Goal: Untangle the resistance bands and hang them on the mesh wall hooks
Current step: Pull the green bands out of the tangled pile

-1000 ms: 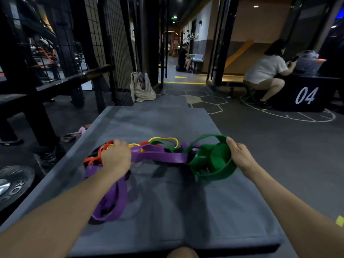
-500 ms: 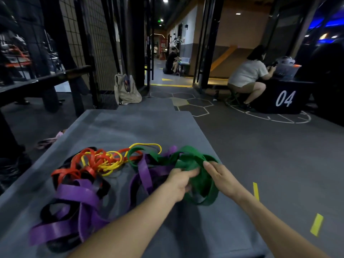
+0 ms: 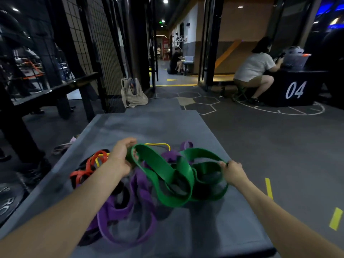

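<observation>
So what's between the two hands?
The head view shows the twisted green band stretching from the left hand to the right hand.

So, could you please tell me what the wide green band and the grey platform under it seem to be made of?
The wide green resistance band looks like matte latex or rubber: it curls in soft, flat loops between both hands. The grey padded platform seems to be foam covered in dull vinyl or fabric, with rounded edges; I cannot tell which.
</observation>
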A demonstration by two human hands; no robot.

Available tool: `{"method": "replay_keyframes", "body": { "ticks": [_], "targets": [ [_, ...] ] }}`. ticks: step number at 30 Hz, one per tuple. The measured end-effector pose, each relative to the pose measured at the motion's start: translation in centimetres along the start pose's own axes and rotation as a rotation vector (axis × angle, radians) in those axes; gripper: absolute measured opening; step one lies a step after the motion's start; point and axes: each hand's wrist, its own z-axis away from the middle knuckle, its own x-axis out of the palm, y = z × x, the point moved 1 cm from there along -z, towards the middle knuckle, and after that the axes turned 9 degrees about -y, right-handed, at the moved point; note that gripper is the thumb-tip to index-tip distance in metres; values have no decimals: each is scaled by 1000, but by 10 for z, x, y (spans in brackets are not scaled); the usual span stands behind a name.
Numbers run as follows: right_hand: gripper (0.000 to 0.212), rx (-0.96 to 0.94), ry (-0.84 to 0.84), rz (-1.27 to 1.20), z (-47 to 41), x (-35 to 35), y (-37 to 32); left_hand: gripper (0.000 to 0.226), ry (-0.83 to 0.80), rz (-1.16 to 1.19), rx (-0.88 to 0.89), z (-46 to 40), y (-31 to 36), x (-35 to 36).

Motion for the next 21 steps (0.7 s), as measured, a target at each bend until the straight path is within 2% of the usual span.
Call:
{"method": "replay_keyframes", "body": {
  "ticks": [2, 3, 5, 6, 7, 8, 9, 10, 11, 13, 15, 19, 21],
  "targets": [
    [42, -25, -13, 83, 7, 3, -2, 19, 8, -262, -32, -1, -2, -6],
    [39, -31, -14, 96, 8, 2, -2, 31, 41, -513, -34, -5, -3, -13],
    [36, -27, -14, 109, 10, 0, -3, 59, 187, -1205, -50, -7, -9, -24],
    [36, -27, -16, 108, 11, -2, -3, 64, 282, -1521, -11, -3, -14, -24],
    [36, -29, -20, 97, 10, -2, -2, 64, 332, -1736, 125, 5, -21, -19],
    [38, -41, -23, 82, 10, -2, -2, 62, 311, -1862, 313, 13, -30, -11],
    [40, -55, -27, 72, 12, -1, -2, 62, 219, -1899, 488, 17, -43, 0],
    [41, -72, -37, 76, 14, 0, -2, 66, 99, -1909, 588, 23, -58, 12],
    [41, -83, -52, 79, 17, 1, -2, 76, -14, -1915, 601, 24, -73, 21],
    [39, -102, -80, 90, 22, 3, -3, 102, -131, -1974, 468, 23, -101, 38],
    [38, -128, -89, 98, 23, 0, 1, 112, -145, -2078, 365, 17, -120, 44],
    [32, -135, 12, 49, 19, -14, 12, 81, -96, -2157, 438, -3, -119, 41],
    [28, -104, 65, 54, 18, -19, 16, 80, -65, -2221, 465, -10, -99, 27]
  ]
}}
